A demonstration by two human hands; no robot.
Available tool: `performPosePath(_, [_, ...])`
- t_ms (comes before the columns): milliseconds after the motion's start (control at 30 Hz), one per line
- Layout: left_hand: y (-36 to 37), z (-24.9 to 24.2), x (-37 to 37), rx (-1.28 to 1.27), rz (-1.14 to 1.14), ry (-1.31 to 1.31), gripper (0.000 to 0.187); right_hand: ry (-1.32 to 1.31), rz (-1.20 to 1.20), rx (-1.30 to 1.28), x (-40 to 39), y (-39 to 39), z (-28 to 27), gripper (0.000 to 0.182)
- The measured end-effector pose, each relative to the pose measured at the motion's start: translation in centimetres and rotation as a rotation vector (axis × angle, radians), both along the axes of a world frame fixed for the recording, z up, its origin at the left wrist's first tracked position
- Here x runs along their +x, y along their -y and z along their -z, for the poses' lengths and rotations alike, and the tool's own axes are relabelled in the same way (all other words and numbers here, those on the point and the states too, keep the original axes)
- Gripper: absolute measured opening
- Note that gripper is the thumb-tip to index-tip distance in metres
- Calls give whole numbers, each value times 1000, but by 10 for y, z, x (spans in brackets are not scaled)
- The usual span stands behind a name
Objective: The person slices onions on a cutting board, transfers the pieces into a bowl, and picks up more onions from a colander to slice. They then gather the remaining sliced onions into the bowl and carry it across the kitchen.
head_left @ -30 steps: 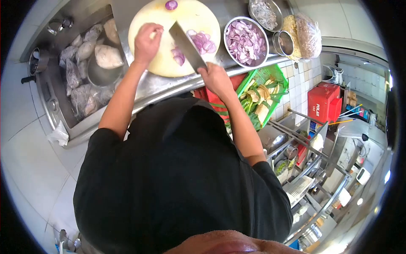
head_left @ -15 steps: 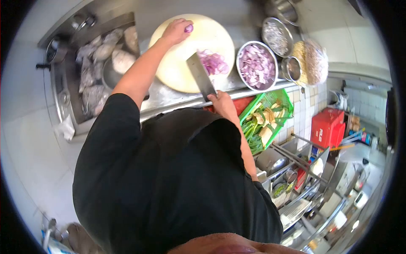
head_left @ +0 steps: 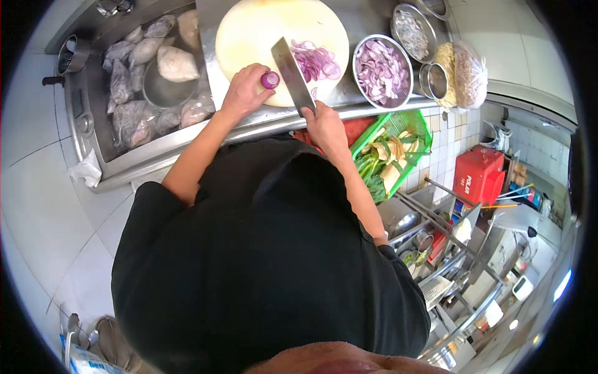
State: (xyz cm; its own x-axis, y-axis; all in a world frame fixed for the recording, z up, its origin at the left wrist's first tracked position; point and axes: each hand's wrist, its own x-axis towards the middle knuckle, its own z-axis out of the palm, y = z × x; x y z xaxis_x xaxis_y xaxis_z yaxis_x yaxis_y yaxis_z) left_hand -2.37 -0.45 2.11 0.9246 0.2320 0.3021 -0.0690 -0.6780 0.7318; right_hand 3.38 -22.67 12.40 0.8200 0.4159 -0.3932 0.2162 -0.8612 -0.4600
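Note:
My left hand (head_left: 245,91) is closed around a small purple onion (head_left: 270,80) near the front edge of the round cutting board (head_left: 249,37); a pale cut face shows on the onion. In my right hand (head_left: 324,126) is the handle of a cleaver (head_left: 291,71), its broad blade lying across the board and pointing away from me. Just right of the blade lies a pile of sliced onion (head_left: 316,60). A metal bowl (head_left: 412,93) full of more onion slices stands to the right of the board.
Left of the board, a sink (head_left: 93,134) holds bagged, pale pieces and a round pan. Beyond the onion bowl are another bowl (head_left: 430,37), a metal cup (head_left: 434,81) and bagged goods (head_left: 468,75). A green basket (head_left: 423,128) of vegetables sits below the counter edge.
My left hand has come back from the far side of the board to its near edge, bringing the onion closer to the cleaver. The cleaver remains in my right hand.

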Motion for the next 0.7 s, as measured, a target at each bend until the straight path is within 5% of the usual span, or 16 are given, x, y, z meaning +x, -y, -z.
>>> performPosePath(500, [-6, -4, 3, 14, 75, -31, 33, 40, -94, -62, -19, -2, -15, 32])
performPosePath(700, [-7, 7, 7, -28, 105, 36, 33, 42, -144, -50, -12, -21, 39, 32])
